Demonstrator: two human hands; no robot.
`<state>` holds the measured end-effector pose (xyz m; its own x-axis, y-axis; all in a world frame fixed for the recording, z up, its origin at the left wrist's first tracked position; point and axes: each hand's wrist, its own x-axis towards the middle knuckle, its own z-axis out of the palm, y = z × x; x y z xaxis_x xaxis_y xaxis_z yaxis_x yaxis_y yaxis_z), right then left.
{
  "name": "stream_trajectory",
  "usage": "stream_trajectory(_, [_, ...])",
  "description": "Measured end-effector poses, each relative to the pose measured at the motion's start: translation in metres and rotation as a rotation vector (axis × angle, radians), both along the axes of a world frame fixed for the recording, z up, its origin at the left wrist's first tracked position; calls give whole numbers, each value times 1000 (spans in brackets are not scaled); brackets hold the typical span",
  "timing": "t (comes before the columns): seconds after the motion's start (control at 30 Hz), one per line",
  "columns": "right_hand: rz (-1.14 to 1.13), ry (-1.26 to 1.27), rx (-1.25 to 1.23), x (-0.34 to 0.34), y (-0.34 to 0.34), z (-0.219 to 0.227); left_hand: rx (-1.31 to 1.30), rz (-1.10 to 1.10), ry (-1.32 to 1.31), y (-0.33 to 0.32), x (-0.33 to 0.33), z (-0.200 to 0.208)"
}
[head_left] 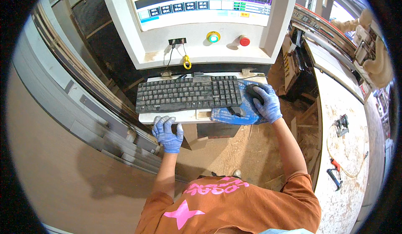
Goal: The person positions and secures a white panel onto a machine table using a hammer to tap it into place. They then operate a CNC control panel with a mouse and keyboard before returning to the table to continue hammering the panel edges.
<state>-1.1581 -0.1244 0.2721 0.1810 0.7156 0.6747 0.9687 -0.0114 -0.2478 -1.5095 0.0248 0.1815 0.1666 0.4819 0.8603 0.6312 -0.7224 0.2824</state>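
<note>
My right hand (269, 103), in a blue knit glove, lies over a black computer mouse (252, 91) on a blue mouse pad (228, 116). The glove covers part of the mouse. At the front edge of a white keyboard shelf (167, 117), my left hand (168, 135), gloved the same way, rests its fingertips, fingers apart and holding nothing. Between the hands sits a dusty black keyboard (188, 94), its right end beside the pad. Above it, a lit screen (201, 8) is set in a white control cabinet (150, 50).
Below the screen are a green-lit button (213, 37), a red emergency stop button (244, 40) and a plugged cable with a yellow ring (187, 62). Stacked boards (83, 121) stand close on the left. A dusty table (347, 158) at right carries an orange-and-black tool (334, 173).
</note>
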Motion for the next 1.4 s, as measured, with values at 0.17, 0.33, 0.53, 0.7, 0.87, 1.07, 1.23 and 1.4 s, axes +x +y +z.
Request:
stream_trajectory(0.17, [-63,7,-3,-2,1,0,3,-2,-3,0,1,1])
stream_trajectory(0.33, [24,5,-20,0,-1,3,13,9,-3,0,1,2])
stream_trajectory(0.53, [-129,6,-30,0,0,-3,15,6,0,1,1,0])
stream_trajectory(0.7, [78,-15,-25,8,-3,-1,-5,-2,0,-1,1,1])
stream_trajectory(0.87, [-7,-1,99,2,-5,7,-8,-3,11,1,-2,-1])
stream_trajectory(1.07, [-89,-45,-63,0,-1,1,-21,16,22,-2,0,1])
stream_trajectory(1.23, [-106,-35,-53,0,1,-2,-13,10,26,-4,-1,5])
stream_trajectory(1.4, [-21,-54,-53,-7,0,2,-8,24,33,-5,-3,5])
